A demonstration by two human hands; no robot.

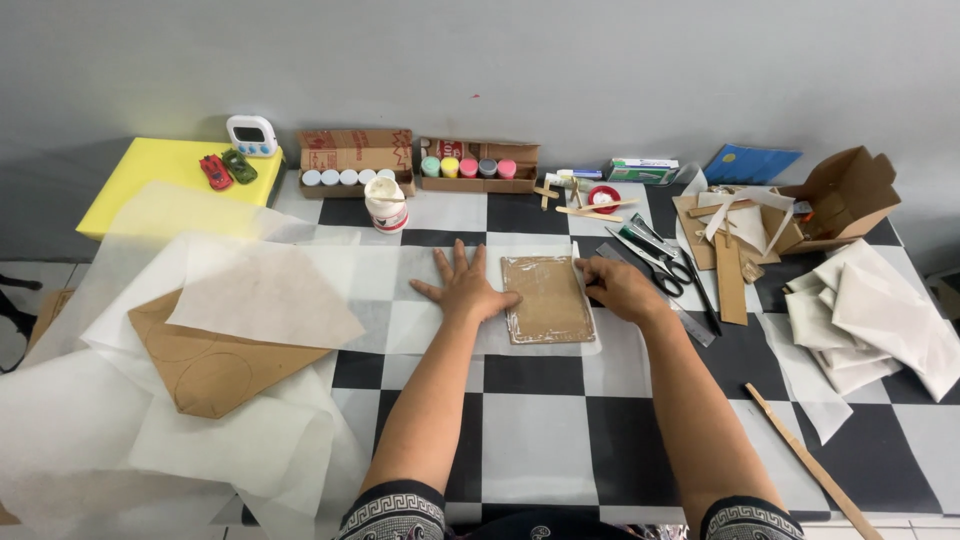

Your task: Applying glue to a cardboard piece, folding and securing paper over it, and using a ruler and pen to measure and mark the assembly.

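A small brown cardboard rectangle [546,298] lies on a sheet of thin white paper [415,290] on the black-and-white checkered table. White glue smears line its edges. My left hand [462,288] rests flat, fingers spread, on the white paper just left of the cardboard, thumb touching its left edge. My right hand [617,288] sits at the cardboard's right edge, fingers curled and pinching the paper's edge there.
Scissors [655,262] and a ruler [672,305] lie right of my right hand. A white glue jar [385,205], boxes of paint pots [478,166], a timer [251,135], large cardboard with drawn circles [205,365], paper scraps [870,320] and a wooden stick [810,460] surround the work.
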